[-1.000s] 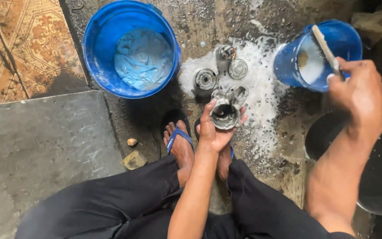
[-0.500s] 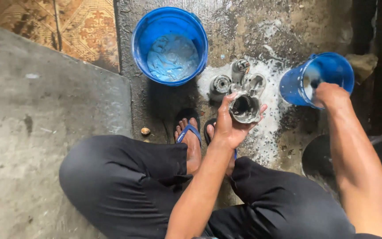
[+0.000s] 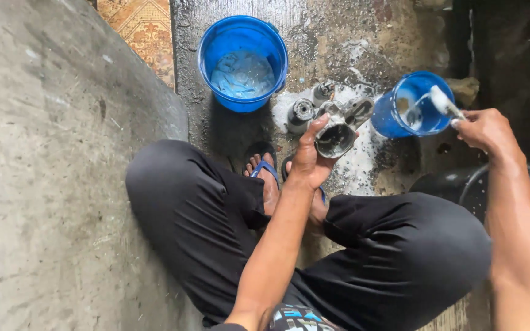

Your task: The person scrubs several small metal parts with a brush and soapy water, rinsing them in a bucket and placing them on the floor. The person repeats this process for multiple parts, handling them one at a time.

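The left hand [image 3: 309, 160] has its fingers clamped on a grey, cup-shaped metal part [image 3: 337, 130], held open side up above the wet, foam-spattered concrete floor [image 3: 351, 55] — just past the feet in blue sandals [image 3: 266, 170]. To the right, the right hand [image 3: 484, 129] has its fingers closed together on a white-headed brush [image 3: 443, 101], whose head sits over the rim of the small blue plastic cup [image 3: 413, 113]. Farther left stands a large blue plastic bucket [image 3: 243, 61] of soapy water — small metal cylinders [image 3: 302, 111] lie between bucket and cup.
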